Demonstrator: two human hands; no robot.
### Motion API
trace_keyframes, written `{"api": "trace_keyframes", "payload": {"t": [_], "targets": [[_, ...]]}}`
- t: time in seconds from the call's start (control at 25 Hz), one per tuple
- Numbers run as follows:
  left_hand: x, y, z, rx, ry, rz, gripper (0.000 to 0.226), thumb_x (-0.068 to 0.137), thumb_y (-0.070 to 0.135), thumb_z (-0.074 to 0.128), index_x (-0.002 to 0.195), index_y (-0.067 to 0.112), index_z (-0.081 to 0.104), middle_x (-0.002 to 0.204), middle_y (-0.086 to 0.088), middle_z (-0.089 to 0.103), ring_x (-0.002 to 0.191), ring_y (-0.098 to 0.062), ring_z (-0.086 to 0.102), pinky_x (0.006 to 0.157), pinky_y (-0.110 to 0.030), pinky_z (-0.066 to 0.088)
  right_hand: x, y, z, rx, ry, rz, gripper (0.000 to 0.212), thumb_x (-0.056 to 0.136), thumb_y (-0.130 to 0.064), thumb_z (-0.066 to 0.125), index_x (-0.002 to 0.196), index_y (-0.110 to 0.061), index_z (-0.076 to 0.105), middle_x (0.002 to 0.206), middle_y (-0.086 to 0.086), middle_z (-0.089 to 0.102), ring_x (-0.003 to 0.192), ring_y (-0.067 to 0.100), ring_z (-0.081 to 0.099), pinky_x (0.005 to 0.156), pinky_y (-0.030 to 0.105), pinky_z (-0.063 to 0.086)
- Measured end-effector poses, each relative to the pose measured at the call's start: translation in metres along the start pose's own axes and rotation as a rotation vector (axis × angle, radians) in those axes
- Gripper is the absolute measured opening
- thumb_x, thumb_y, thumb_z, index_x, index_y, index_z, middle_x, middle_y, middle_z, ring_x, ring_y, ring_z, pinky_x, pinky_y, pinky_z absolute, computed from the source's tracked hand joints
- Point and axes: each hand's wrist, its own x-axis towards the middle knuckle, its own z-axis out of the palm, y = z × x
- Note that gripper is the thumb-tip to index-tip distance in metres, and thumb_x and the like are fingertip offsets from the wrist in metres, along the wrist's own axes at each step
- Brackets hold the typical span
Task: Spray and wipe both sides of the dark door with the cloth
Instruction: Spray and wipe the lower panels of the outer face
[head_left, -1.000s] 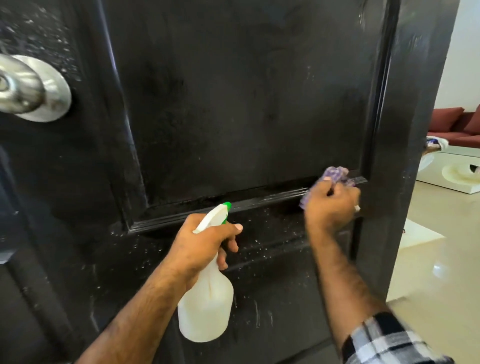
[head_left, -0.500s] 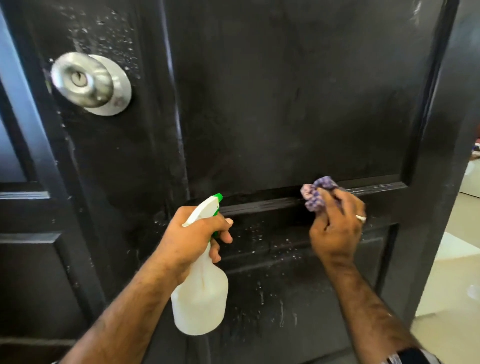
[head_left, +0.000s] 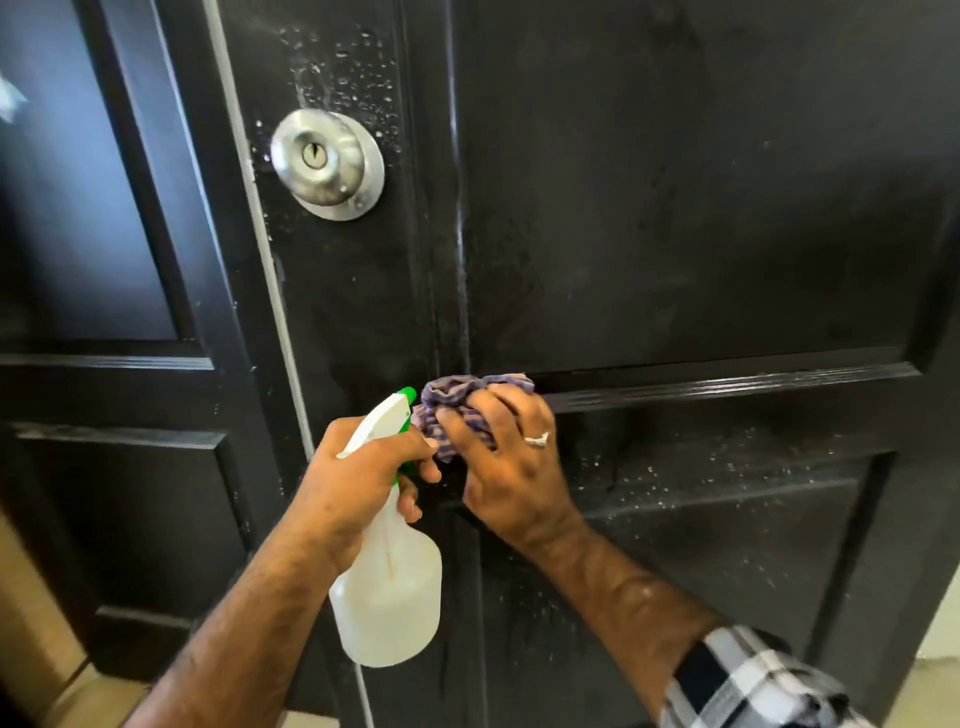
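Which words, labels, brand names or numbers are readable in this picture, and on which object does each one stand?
None can be read.
Spray bottle: plain white, no label shows.
Door knob: only a keyhole, no marking.
Cloth: stripes only.
Dark door: only droplets and smears.

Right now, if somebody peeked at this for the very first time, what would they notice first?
Probably the two hands meeting in the middle: the right hand presses a crumpled purple striped cloth against the black panelled door, and the left hand grips a white plastic spray bottle with a green nozzle just beside it. Up left shines a round silver metal doorknob, with water droplets above it.
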Motion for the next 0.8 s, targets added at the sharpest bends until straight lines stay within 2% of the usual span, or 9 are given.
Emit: {"api": "trace_keyframes", "payload": {"t": [0.12,0.2,0.28,0.36,0.44,0.52,0.6,0.68,0.8], "targets": [[-0.005,0.007,-0.015,0.016,0.025,0.022,0.047,0.087,0.016,0.079,0.120,0.030,0.049,0.079,-0.016,0.075,0.050,-0.019,0.055,0.065,-0.043,0.057,0.041,0.023,-0.022,-0.084,-0.013,-0.246,0.045,0.092,-0.007,0.060,0.134,-0.015,0.074,0.134,0.017,0.066,0.130,0.037,0.053,0.111,0.055,0.041],[-0.001,0.014,-0.020,0.015,0.044,0.037,0.047,0.087,0.016,0.079,0.120,0.030,0.050,0.084,-0.019,0.075,0.050,-0.019,0.055,0.065,-0.042,0.058,0.105,0.035,-0.032,-0.105,0.071,-0.175,0.043,0.094,-0.006,0.056,0.132,-0.015,0.075,0.136,0.014,0.068,0.135,0.036,0.051,0.114,0.053,0.037],[0.005,0.019,-0.022,0.003,0.053,0.051,0.048,0.086,0.016,0.080,0.122,0.028,0.051,0.086,-0.020,0.075,0.050,-0.020,0.055,0.066,-0.042,0.059,0.156,0.038,-0.034,-0.069,0.152,-0.077,0.038,0.093,-0.008,0.060,0.128,-0.014,0.076,0.136,0.010,0.069,0.137,0.036,0.055,0.114,0.051,0.038],[0.009,0.019,-0.026,-0.013,0.044,0.050,0.050,0.085,0.016,0.080,0.126,0.024,0.051,0.084,-0.020,0.075,0.050,-0.020,0.055,0.066,-0.042,0.058,0.144,0.029,-0.025,-0.057,0.179,-0.078,0.035,0.097,-0.007,0.062,0.128,-0.013,0.076,0.139,0.009,0.069,0.139,0.035,0.057,0.116,0.050,0.040],[0.011,0.011,-0.032,-0.025,0.038,0.036,0.053,0.084,0.017,0.081,0.129,0.018,0.053,0.082,-0.018,0.075,0.049,-0.020,0.054,0.065,-0.042,0.057,0.080,0.022,-0.015,-0.040,0.077,-0.130,0.039,0.097,-0.004,0.064,0.134,-0.012,0.075,0.144,0.010,0.068,0.142,0.035,0.057,0.117,0.053,0.042],[0.008,0.000,-0.038,-0.021,0.021,0.019,0.058,0.079,0.021,0.083,0.129,0.010,0.055,0.083,-0.019,0.074,0.049,-0.021,0.055,0.064,-0.041,0.056,0.018,0.016,-0.020,-0.017,-0.050,-0.190,0.051,0.093,0.002,0.064,0.141,-0.014,0.071,0.151,0.009,0.063,0.145,0.034,0.055,0.118,0.056,0.044],[-0.001,-0.017,-0.050,-0.010,0.005,0.012,0.058,0.076,0.025,0.084,0.123,0.004,0.059,0.087,-0.022,0.074,0.050,-0.022,0.056,0.065,-0.042,0.057,0.004,0.016,-0.020,-0.021,-0.093,-0.211,0.058,0.089,0.003,0.066,0.143,-0.017,0.070,0.152,0.008,0.063,0.143,0.034,0.056,0.117,0.055,0.044],[-0.012,-0.033,-0.062,-0.013,0.040,-0.011,0.045,0.083,0.021,0.083,0.120,0.009,0.060,0.087,-0.020,0.075,0.052,-0.021,0.058,0.065,-0.042,0.058,0.031,0.001,-0.016,-0.029,-0.033,-0.120,0.056,0.090,0.000,0.067,0.143,-0.017,0.070,0.155,0.009,0.060,0.143,0.035,0.054,0.117,0.055,0.043],[-0.014,-0.047,-0.076,-0.058,0.145,-0.058,0.042,0.088,0.018,0.078,0.119,0.027,0.051,0.085,-0.015,0.077,0.055,-0.019,0.060,0.062,-0.038,0.059,0.067,-0.055,0.009,0.016,0.044,0.065,0.051,0.103,-0.019,0.063,0.154,-0.018,0.060,0.169,0.011,0.042,0.159,0.039,0.033,0.124,0.059,0.031]]}}
